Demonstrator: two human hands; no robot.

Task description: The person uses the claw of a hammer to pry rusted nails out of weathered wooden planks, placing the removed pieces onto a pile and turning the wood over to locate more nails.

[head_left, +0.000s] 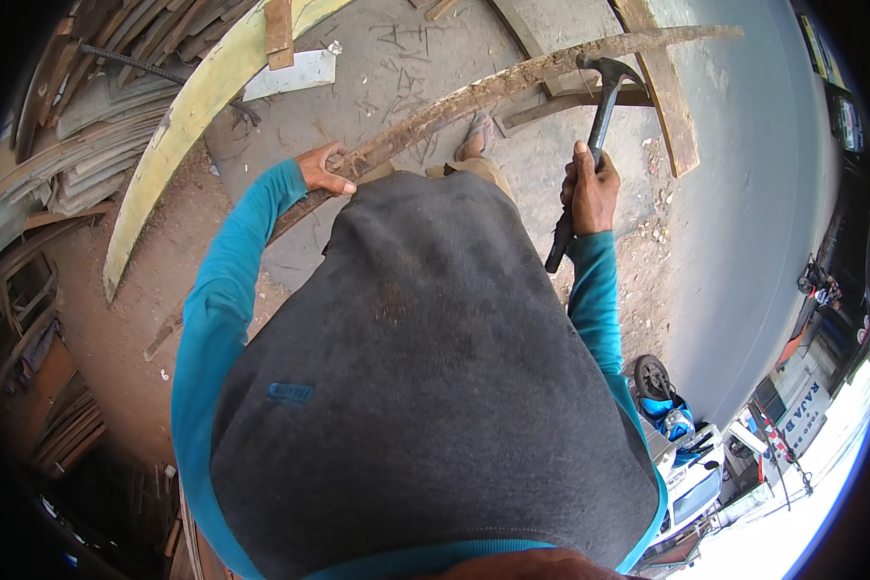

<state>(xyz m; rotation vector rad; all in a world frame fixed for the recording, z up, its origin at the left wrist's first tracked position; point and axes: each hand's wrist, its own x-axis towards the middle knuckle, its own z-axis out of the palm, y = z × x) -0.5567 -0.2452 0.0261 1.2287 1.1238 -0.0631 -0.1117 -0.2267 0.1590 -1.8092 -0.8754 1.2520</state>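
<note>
A long, rough wooden plank (454,104) slants from the lower left up to the far right, passing in front of my body. My left hand (323,172) grips it near its middle, thumb on the near side and fingers partly hidden. In my right hand (591,195) is a claw hammer (605,114), held by its dark handle. The hammer's head points up and away, over the right part of the plank in this view. Whether the head touches the plank, I cannot tell.
A yellow curved board (186,121) lies at left, beside stacked old wood (97,135). Another board (659,87) crosses under the plank's far end. Loose nails (396,82) litter the ground. A road (754,193) with a parked motorbike (669,411) runs along the right.
</note>
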